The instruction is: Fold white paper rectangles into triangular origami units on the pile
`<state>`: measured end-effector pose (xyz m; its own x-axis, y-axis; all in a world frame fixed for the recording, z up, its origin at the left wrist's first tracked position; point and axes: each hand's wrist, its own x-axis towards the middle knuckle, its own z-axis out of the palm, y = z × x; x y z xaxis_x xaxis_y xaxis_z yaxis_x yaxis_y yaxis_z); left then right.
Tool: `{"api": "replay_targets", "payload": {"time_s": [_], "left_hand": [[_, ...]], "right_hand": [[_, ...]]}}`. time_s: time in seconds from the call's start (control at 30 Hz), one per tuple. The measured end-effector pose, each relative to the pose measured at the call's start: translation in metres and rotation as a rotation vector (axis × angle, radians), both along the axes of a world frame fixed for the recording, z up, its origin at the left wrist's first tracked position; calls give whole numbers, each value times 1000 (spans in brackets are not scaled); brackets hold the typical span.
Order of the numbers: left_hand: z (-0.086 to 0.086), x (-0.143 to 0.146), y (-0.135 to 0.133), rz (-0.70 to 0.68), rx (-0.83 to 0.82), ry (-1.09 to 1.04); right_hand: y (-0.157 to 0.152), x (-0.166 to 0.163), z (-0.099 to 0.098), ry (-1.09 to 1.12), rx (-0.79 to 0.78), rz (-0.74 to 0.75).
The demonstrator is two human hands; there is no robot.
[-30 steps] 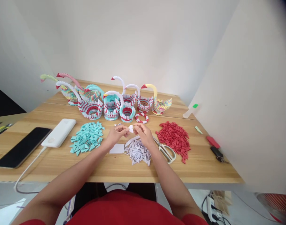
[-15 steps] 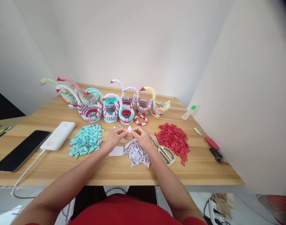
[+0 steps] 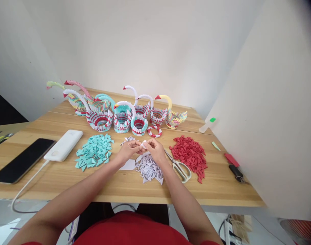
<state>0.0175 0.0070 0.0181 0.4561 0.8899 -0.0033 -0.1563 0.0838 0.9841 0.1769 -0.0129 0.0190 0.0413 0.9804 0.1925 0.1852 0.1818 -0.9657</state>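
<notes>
Between my fingertips is a small white folded paper piece (image 3: 144,144). My left hand (image 3: 130,150) is closed, its fingers pinching at the paper's left side. My right hand (image 3: 155,149) grips the same piece from the right with thumb and fingers. Just below my hands lies a heap of white folded paper triangles (image 3: 150,170), partly covered by my right wrist. A flat white paper slip (image 3: 128,165) rests beside that heap. Behind my left hand a few white and grey pieces (image 3: 127,140) show.
Several folded-paper swans (image 3: 100,121) stand along the back, with a red-and-white paper ring (image 3: 154,131) in front. Turquoise pieces (image 3: 95,151) are heaped left, red pieces (image 3: 189,154) right. Scissors (image 3: 180,170), a power bank (image 3: 65,144), a phone (image 3: 22,160) and a black-handled cutter (image 3: 236,173) lie around.
The white paper piece has turned from a point-up triangle to a tilted position between my fingers. My hands have shifted slightly right, and the whole view has moved a little.
</notes>
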Motion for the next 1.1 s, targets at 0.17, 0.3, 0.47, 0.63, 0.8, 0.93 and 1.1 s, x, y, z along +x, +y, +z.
{"api": "replay_targets", "payload": {"time_s": [0.17, 0.3, 0.47, 0.63, 0.8, 0.93, 1.1], "left_hand": [[-3, -1, 1, 5, -40, -46], [-4, -1, 1, 7, -89, -76], [-2, 1, 0, 8, -114, -112], [-3, 1, -1, 6, -65, -92], [0, 1, -2, 6, -32, -63], [4, 2, -2, 53, 25, -19], [4, 2, -2, 57, 67, -4]], "right_hand": [[-2, -1, 2, -39, 28, -34], [-2, -1, 1, -66, 50, -42], [-2, -2, 1, -89, 73, -58], [-2, -3, 2, -127, 85, -80], [-2, -2, 2, -144, 118, -86], [-2, -2, 2, -123, 119, -83], [-2, -3, 1, 5, 56, 30]]}}
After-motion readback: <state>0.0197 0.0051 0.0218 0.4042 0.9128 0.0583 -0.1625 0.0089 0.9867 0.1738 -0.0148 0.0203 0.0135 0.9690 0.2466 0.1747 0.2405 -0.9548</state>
